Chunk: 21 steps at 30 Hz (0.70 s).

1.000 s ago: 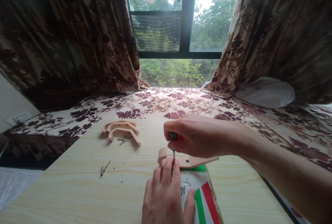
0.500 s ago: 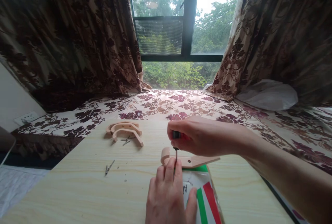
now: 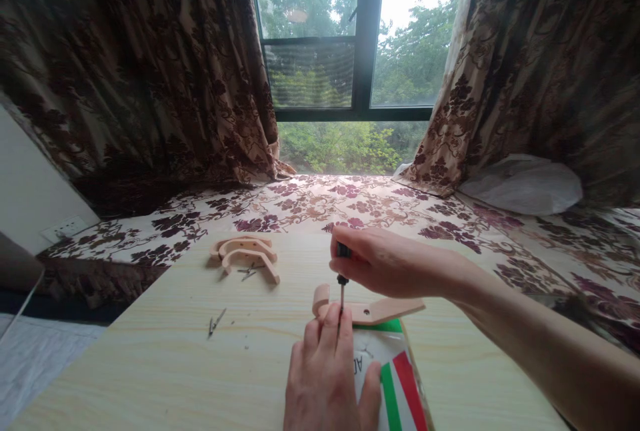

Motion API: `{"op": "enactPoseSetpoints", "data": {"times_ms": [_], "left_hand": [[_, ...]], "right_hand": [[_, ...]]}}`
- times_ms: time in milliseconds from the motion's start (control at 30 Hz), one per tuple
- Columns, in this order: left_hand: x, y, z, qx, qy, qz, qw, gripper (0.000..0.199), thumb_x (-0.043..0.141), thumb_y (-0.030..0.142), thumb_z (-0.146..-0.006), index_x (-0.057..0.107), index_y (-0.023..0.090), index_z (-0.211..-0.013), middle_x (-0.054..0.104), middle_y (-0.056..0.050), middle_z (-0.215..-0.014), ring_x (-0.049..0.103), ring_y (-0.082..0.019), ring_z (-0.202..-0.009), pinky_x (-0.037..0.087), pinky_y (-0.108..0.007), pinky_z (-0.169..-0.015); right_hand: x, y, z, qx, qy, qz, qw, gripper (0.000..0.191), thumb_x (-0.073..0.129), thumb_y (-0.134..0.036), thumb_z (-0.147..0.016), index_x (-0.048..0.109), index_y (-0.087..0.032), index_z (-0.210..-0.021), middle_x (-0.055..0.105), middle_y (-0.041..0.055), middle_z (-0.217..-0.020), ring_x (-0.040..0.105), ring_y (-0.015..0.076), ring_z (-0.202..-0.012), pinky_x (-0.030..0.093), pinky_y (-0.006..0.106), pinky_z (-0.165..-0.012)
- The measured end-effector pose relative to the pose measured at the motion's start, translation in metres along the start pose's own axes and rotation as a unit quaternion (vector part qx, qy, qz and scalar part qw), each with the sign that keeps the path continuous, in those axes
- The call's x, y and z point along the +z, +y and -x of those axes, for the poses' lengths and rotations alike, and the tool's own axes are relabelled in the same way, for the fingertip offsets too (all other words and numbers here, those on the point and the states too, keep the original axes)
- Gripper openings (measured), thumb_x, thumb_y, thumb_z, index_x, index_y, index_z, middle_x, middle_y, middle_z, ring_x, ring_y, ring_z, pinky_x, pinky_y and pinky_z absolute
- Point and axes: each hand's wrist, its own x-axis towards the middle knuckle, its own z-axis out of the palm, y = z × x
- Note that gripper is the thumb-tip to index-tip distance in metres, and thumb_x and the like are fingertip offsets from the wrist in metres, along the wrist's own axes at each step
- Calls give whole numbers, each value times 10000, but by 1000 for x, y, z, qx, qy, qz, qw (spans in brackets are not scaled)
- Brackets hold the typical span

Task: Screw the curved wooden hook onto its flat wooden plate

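Note:
My right hand point(image 3: 370, 254) is closed round the dark handle of a screwdriver point(image 3: 343, 280), whose shaft points straight down. The tip ends between the fingertips of my left hand point(image 3: 327, 371), at a curved wooden hook point(image 3: 380, 310) with a dark hole in it. What the tip touches is hidden by those fingers. The left fingertips press together at the hook's near edge, and the palm lies over a white, green and red packet point(image 3: 395, 391). The hook rests at the packet's far edge.
Several curved wooden pieces point(image 3: 247, 254) lie at the table's back left, with screws point(image 3: 249, 272) beside them. More screws point(image 3: 216, 323) and small bits lie nearer on the table point(image 3: 150, 364). Behind are a floral-covered ledge point(image 3: 310, 208) and a plastic bag point(image 3: 523, 184).
My right hand has risen slightly and its wrist has turned, showing more of the screwdriver. The left hand stays on the hook and packet. The whole view has shifted a little.

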Motion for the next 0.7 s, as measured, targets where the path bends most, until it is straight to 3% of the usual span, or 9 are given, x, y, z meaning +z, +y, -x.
{"op": "enactPoseSetpoints", "data": {"times_ms": [167,333,533,700], "left_hand": [[0,3,0,-26,-8,-2,1000,524,468,392,-809,511,101,-1243,512,-104,-1316,530,-271,-1080,517,-375,-768],[-1,0,0,-1,-6,-6,1000,558,465,426,-817,486,103,-1272,518,-89,-1312,539,-255,-1072,533,-346,-758],[-2,-1,0,-3,-9,-14,1000,550,452,432,-823,499,103,-1261,526,-83,-1304,551,-248,-1057,540,-337,-756],[-2,1,0,-14,-17,3,1000,547,449,440,-820,493,134,-1271,516,-56,-1318,547,-240,-1072,541,-330,-760]], "right_hand": [[3,0,0,0,47,58,997,134,495,-275,-853,455,-181,-767,551,7,-665,421,96,-572,254,234,-510],[-4,-5,5,-20,0,54,998,47,529,-227,-825,506,-188,-814,553,-7,-661,415,87,-563,243,226,-497],[1,-4,4,12,36,83,996,147,525,-272,-842,484,-169,-745,519,-7,-613,381,85,-531,217,242,-476],[0,-5,3,-15,23,55,998,64,546,-235,-820,532,-193,-866,556,-14,-662,416,86,-562,245,232,-505]]}}
